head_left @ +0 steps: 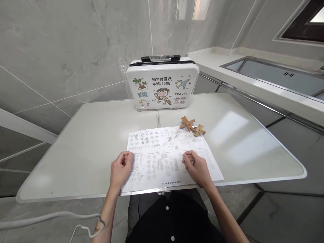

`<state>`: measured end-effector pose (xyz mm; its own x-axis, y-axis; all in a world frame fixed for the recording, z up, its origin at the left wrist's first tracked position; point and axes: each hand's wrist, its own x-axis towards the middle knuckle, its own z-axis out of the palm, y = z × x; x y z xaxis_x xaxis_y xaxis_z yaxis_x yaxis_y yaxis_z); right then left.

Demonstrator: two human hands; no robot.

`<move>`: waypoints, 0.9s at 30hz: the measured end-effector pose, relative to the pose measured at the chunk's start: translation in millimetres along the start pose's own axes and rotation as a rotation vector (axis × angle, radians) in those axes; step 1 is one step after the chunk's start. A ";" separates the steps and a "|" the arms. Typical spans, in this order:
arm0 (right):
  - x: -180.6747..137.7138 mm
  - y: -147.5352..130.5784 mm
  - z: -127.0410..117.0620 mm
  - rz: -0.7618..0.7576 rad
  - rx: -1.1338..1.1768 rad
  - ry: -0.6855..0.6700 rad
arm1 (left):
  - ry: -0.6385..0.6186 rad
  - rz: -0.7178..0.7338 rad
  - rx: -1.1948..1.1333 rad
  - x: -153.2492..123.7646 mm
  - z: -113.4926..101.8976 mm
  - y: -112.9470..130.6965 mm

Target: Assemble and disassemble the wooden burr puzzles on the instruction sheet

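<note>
A printed sheet of paper [165,179] with rows of small grey diagrams lies flat at the table's near edge. My left hand [120,171] rests loosely curled on its left margin, fingers closed with nothing visible in them. Over the right part of the sheet, my right hand [196,168] is curled the same way, thumb against the fingers. By the sheet's far right corner sit two wooden interlocking puzzles: a darker brown one [186,124] and, touching the paper, a lighter one [199,130]. Neither hand touches them.
A white cartoon-printed suitcase [162,84] in clear plastic stands at the back of the folding table [101,125]. A counter with a sink [268,72] runs along the right. A white cable [58,216] hangs at lower left, near my left forearm.
</note>
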<state>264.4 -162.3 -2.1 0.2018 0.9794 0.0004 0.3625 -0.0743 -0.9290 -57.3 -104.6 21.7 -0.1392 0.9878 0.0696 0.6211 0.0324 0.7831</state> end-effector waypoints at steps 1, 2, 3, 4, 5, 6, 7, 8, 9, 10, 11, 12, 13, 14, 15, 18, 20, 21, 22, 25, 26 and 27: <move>-0.1 0.5 0.0 -0.003 -0.001 0.001 | -0.001 0.005 -0.001 -0.7 -0.1 0.9; -0.1 0.8 -0.1 -0.006 0.000 0.001 | -0.002 0.011 -0.001 -1.4 -0.4 2.1; -0.2 1.1 -0.1 -0.008 0.002 0.000 | -0.005 0.016 -0.001 -2.1 -0.7 3.2; -0.2 1.3 -0.3 -0.010 0.005 -0.002 | -0.010 0.021 0.001 -2.8 -1.1 4.3; -0.3 1.4 -0.4 -0.012 0.009 -0.004 | -0.017 0.026 0.005 -3.4 -1.5 5.2; -0.3 1.5 -0.5 -0.013 0.014 -0.006 | -0.025 0.031 0.011 -4.0 -1.9 5.8; -0.3 1.6 -0.6 -0.014 0.018 -0.008 | -0.032 0.037 0.017 -4.4 -2.2 6.2; -0.3 1.8 -0.7 -0.015 0.021 -0.009 | -0.036 0.045 0.024 -4.8 -2.4 6.3; -0.2 2.0 -0.6 -0.016 0.025 -0.009 | -0.034 0.053 0.029 -5.0 -2.5 6.2; -0.1 2.1 -0.6 -0.018 0.029 -0.008 | -0.030 0.060 0.034 -5.2 -2.5 5.9; 0.0 2.3 -0.5 -0.020 0.032 -0.009 | -0.028 0.066 0.038 -5.2 -2.6 5.4; 0.1 2.4 -0.4 -0.022 0.034 -0.009 | -0.027 0.072 0.042 -5.2 -2.6 4.8; 0.2 2.5 -0.2 -0.024 0.036 -0.009 | -0.027 0.076 0.045 -5.1 -2.7 4.1; 0.2 2.5 0.0 -0.026 0.036 -0.009 | -0.029 0.081 0.048 -4.9 -2.8 3.3; 0.2 2.5 0.2 -0.027 0.036 -0.010 | -0.032 0.086 0.053 -4.7 -2.9 2.3; 0.1 2.6 1.2 -0.029 0.036 -0.020 | -0.035 0.101 0.073 -3.9 -3.0 -1.0; 0.7 3.4 1.6 -0.031 0.064 -0.025 | -0.030 0.112 0.090 -3.7 -3.0 -3.0; 1.7 4.2 1.4 -0.027 0.093 -0.029 | -0.025 0.116 0.096 -3.7 -3.0 -3.8; 3.4 5.1 0.5 -0.019 0.130 -0.033 | -0.023 0.119 0.099 -3.7 -3.2 -4.3; 15.6 9.8 -8.3 0.023 0.227 0.018 | -0.031 0.119 0.102 -4.0 -4.3 -4.0; 22.3 11.8 -13.7 0.036 0.239 0.085 | -0.034 0.120 0.103 -4.2 -4.8 -3.4; 30.3 13.8 -20.2 0.049 0.235 0.168 | -0.035 0.122 0.104 -4.4 -5.3 -2.6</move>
<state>293.8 -137.4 -7.5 0.3692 0.9293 -0.0034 0.1321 -0.0561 -0.9897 -62.4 -109.8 22.6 -0.0323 0.9901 0.1369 0.7084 -0.0739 0.7019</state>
